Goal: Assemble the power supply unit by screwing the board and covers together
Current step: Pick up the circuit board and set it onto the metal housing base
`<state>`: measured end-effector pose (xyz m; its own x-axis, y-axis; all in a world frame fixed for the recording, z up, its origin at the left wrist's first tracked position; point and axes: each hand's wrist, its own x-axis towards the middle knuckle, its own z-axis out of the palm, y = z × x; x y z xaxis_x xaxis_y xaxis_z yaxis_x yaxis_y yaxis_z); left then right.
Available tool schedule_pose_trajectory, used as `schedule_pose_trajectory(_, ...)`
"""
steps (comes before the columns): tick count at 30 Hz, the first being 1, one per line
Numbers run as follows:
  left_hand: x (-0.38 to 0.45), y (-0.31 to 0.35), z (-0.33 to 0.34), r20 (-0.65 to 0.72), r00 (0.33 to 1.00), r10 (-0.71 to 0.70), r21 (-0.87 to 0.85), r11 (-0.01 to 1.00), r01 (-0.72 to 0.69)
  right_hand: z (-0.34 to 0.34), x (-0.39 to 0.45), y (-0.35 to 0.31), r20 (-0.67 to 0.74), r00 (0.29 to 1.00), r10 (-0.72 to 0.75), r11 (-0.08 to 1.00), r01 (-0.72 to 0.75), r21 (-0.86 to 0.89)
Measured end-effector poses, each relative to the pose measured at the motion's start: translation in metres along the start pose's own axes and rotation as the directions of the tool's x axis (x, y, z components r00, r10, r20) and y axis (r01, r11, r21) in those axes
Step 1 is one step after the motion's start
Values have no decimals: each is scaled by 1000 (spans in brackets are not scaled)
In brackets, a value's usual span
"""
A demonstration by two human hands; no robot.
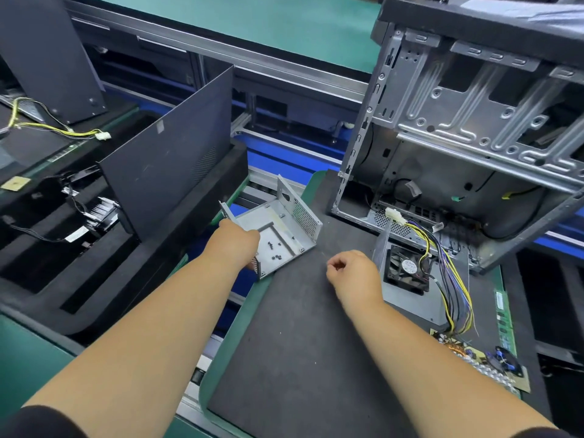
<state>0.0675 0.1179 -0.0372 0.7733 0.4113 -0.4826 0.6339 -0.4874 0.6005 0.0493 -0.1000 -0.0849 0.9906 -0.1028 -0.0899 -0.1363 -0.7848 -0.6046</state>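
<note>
Power supply cover (278, 230) gripped at near-left wall by left hand (240, 245), on dark mat's (300, 343) far-left corner.
Right hand (354, 273) loosely curled, seemingly holding nothing; loose screws (274, 250) inside cover; fan (409, 270), wires (455, 279), board (483, 358) lay right.

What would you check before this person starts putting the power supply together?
1. Metal cover within reach: ok, left hand is on its edge.
2. Screws available: ok, loose inside the cover.
3. Circuit board nearby: ok, at the mat's right edge.
4. Fan cover present: ok, beside the right hand.
5. Screwdriver ready: cannot tell, none visible.
6. Right hand free: cannot tell, its fingers are curled.
</note>
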Motion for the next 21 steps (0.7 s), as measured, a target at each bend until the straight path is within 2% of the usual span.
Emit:
schedule_pose_trajectory(2,0,0,1,17,1000,-9,-25,1000,10,10,5,1,44,999,-2,989,8,-150)
schedule_pose_trajectory(4,0,-1,2,30,999,-22,-35,999,23,21,6,0,60,998,10,976,4,-219)
schedule_pose_trajectory(8,0,-3,3,45,998,-31,-46,998,33,23,8,1,59,998,-9,972,23,-236)
schedule_pose_trajectory(16,-2,-1,4,63,998,-29,-90,995,34,16,13,4,181,984,-2,965,49,-258)
schedule_pose_trajectory(21,-7,-2,2,62,998,-15,-70,997,19,15,11,6,153,988,-22,958,65,-280)
